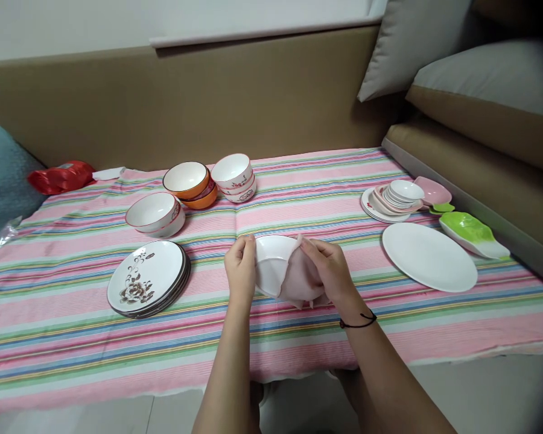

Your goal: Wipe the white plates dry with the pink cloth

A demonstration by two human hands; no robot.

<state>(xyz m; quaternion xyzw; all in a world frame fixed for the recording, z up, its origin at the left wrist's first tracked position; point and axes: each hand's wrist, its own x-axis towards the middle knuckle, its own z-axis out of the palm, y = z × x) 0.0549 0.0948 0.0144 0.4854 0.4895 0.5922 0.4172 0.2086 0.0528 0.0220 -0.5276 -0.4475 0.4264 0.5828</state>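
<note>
While both hands grip it, the white bowl (271,265) serves as the landmark, tilted above the striped cloth (72,349).
Red bag (61,176): far left of the bowl, at the cloth's back edge.
Flower plates (147,284): a stack left of the bowl, near it.
Bowl stacks (190,187): behind the bowl and to its left.
Left hand (241,268): clenched on the bowl's left rim, thumb over the edge.
Pink rag (301,280): pressed against the bowl's right side.
Right hand (330,271): grasping the rag against the bowl.
Oval plate (429,256): right of the bowl, well apart.
Green dish (473,234): farther right, beyond the oval plate.
</note>
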